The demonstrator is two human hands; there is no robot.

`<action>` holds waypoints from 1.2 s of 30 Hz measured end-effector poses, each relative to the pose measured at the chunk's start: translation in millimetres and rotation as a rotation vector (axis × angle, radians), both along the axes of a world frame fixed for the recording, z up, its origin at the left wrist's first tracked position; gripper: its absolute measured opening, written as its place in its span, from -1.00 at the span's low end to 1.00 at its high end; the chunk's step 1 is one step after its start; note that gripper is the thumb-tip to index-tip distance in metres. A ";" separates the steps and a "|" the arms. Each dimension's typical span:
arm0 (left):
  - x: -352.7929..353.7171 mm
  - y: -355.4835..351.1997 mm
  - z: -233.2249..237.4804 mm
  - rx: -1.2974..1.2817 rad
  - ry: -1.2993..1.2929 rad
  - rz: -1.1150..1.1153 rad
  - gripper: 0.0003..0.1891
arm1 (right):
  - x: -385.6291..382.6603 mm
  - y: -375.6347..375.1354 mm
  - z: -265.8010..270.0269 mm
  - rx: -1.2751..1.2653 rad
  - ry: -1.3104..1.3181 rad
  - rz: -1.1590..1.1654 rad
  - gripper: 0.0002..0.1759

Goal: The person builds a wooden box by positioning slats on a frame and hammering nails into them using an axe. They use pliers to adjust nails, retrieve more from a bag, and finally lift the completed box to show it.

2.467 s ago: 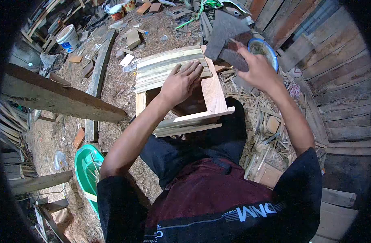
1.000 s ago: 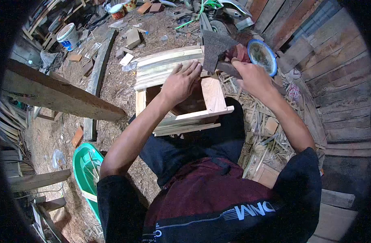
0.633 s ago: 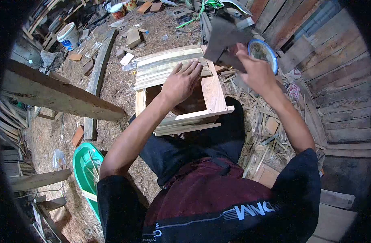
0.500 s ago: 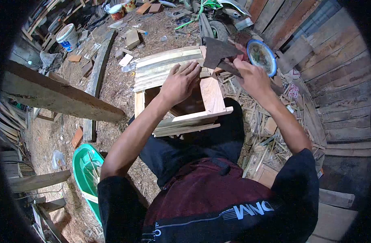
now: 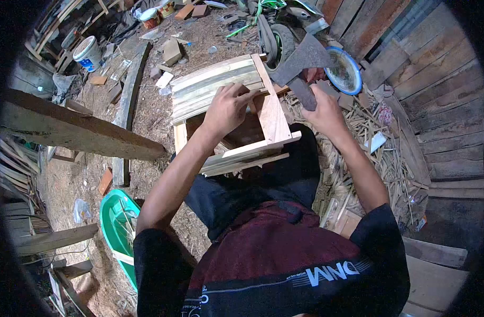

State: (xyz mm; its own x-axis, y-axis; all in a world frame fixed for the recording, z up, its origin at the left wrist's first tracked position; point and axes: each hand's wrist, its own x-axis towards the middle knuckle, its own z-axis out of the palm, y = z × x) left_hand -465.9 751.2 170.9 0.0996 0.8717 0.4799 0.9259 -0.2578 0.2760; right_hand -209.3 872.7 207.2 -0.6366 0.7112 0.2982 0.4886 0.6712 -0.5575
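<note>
A wooden crate (image 5: 271,119) made of pale slats rests at my knees, with slats over its far part and an opening on the near side. My left hand (image 5: 230,108) is at the edge of that opening, its fingers bent closed over the innermost slat (image 5: 199,109); the thumb is mostly hidden. My right hand (image 5: 325,112) grips the handle of a dark, broad-bladed hatchet (image 5: 305,61). The hatchet is raised to the right of the crate, its blade apart from the wood.
Wood scraps (image 5: 358,153) lie heaped to the right, by a blue-rimmed basin (image 5: 354,87). On the left are a green tub (image 5: 105,216), a thick post (image 5: 83,129) and a long beam (image 5: 131,95). A motorbike wheel (image 5: 281,45) stands beyond the crate.
The hatchet has lifted and turned away from the crate's right corner, uncovering the side board there. My left hand's fingers have gone from flat on the slats to bent at the opening's edge.
</note>
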 end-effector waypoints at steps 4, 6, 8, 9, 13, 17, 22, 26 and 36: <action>4.7 4.3 6.9 0.056 0.079 0.004 -0.56 | -3.7 -11.0 7.4 -0.137 0.051 0.002 -0.48; 8.5 7.5 11.6 0.058 0.059 0.020 -0.60 | -5.1 -9.5 1.9 -0.149 0.056 0.006 -0.49; 10.6 12.7 15.6 0.037 0.035 0.029 -0.63 | -6.4 -9.3 -3.9 -0.187 0.083 0.027 -0.49; 10.6 16.8 16.7 0.014 0.019 0.032 -0.64 | -7.2 -9.1 -5.8 -0.220 0.105 0.049 -0.49; 8.6 31.3 6.3 -0.034 -0.081 0.013 -0.62 | -8.6 -8.0 -17.0 -0.237 0.177 0.122 -0.44; 7.8 30.2 0.8 0.016 -0.075 -0.003 -0.66 | -6.6 -8.0 -22.4 -0.430 0.263 0.134 -0.45; 4.2 30.1 -6.4 0.062 -0.117 -0.039 -0.68 | -4.5 -7.8 -31.8 -0.446 0.266 0.113 -0.54; 0.5 32.8 -10.5 0.068 -0.102 -0.069 -0.62 | -2.8 -12.6 -5.9 -0.233 0.132 0.036 -0.49; -0.7 28.5 -11.9 0.115 -0.057 -0.085 -0.47 | -15.1 4.1 16.3 -0.210 0.119 0.023 -0.50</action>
State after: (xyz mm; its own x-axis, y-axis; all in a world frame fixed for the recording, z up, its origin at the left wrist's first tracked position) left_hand -466.6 779.7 159.0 0.1405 0.8003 0.5830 0.8831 -0.3675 0.2917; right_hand -224.4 876.9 223.5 -0.6224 0.7514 0.2193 0.3971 0.5445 -0.7388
